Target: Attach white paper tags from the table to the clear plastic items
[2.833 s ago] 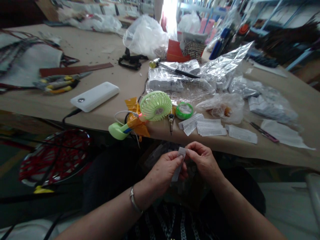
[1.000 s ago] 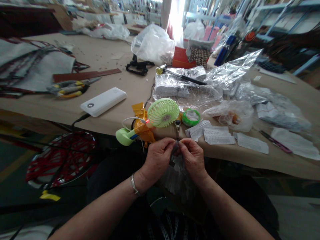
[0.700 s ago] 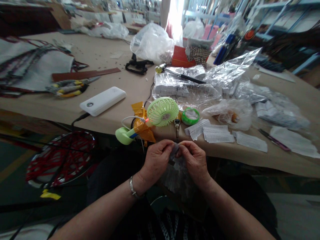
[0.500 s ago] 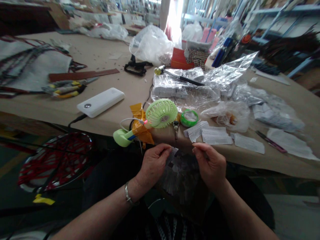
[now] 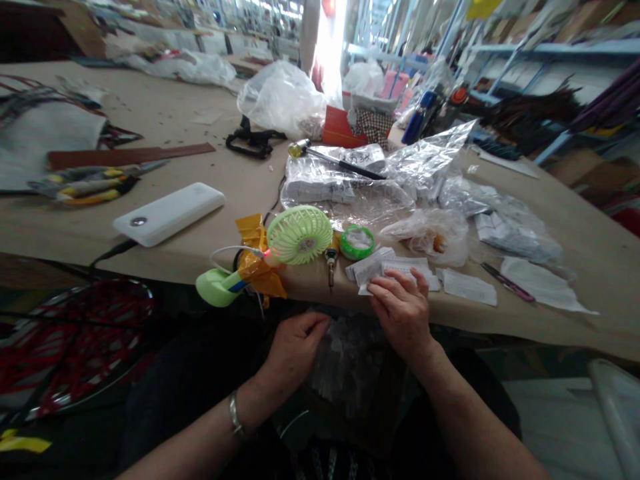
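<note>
My right hand (image 5: pixel 403 313) reaches over the table's front edge. Its fingers are apart and bent, with the fingertips resting on the small white printed paper labels (image 5: pixel 375 262). Lower down, in front of the edge, my left hand (image 5: pixel 295 343) is closed, thumb against forefinger; what it pinches, if anything, I cannot make out. A dark surface scattered with small pale strips (image 5: pixel 345 363) lies between and below my hands. Beyond them are a pointed tool with a metal tip (image 5: pixel 331 267), a green round tub (image 5: pixel 357 242) with white contents and a small green fan (image 5: pixel 300 235).
A white power bank (image 5: pixel 170 213) with a cable lies at left, near several pliers (image 5: pixel 95 187). Plastic-wrapped bundles (image 5: pixel 325 190) with a hammer (image 5: pixel 345 163) across them fill the middle. More labels (image 5: pixel 469 287) and a slim dark pink-handled tool (image 5: pixel 507 283) lie at right.
My right hand has moved forward from above my lap onto the labels, and its fingers have spread. My left hand has lowered slightly; the clear strip at its fingertips no longer shows plainly. The view has shifted right.
</note>
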Available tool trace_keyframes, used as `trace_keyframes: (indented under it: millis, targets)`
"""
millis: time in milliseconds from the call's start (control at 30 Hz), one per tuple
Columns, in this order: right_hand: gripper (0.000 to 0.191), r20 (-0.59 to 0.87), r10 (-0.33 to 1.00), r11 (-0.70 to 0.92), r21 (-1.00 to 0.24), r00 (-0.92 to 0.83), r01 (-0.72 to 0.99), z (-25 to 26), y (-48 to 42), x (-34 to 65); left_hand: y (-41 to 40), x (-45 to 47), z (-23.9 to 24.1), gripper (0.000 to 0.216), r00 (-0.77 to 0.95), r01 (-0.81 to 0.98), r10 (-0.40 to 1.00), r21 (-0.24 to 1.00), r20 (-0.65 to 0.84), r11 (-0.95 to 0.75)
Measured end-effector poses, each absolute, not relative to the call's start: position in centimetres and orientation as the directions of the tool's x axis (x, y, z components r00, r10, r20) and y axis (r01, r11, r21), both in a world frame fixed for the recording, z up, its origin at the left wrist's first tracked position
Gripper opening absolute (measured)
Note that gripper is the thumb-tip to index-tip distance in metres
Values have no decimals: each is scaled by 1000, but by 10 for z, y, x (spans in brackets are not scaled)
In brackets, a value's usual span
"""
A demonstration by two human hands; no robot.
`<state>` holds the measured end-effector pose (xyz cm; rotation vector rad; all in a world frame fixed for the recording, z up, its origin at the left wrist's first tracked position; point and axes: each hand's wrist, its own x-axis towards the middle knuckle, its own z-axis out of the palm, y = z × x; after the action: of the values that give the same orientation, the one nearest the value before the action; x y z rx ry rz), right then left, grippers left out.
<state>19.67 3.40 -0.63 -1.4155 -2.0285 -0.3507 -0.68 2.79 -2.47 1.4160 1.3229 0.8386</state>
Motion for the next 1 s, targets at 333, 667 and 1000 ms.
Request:
trace_keyframes:
  millis: [333, 667, 1000]
  targets:
    - [18, 675, 653, 604, -193, -342, 773, -8, -6, 199, 22, 43, -1, 22, 563, -529, 705, 467, -431, 708]
    - [28, 643, 737, 354, -108, -207, 929, -4, 4, 236, 24, 58, 9, 9, 428, -367, 707, 607, -562, 705]
    - [11, 660, 734, 301, -109, -157, 947, -12, 13, 251, 23, 60, 9, 12, 385, -248, 726, 694, -570, 676]
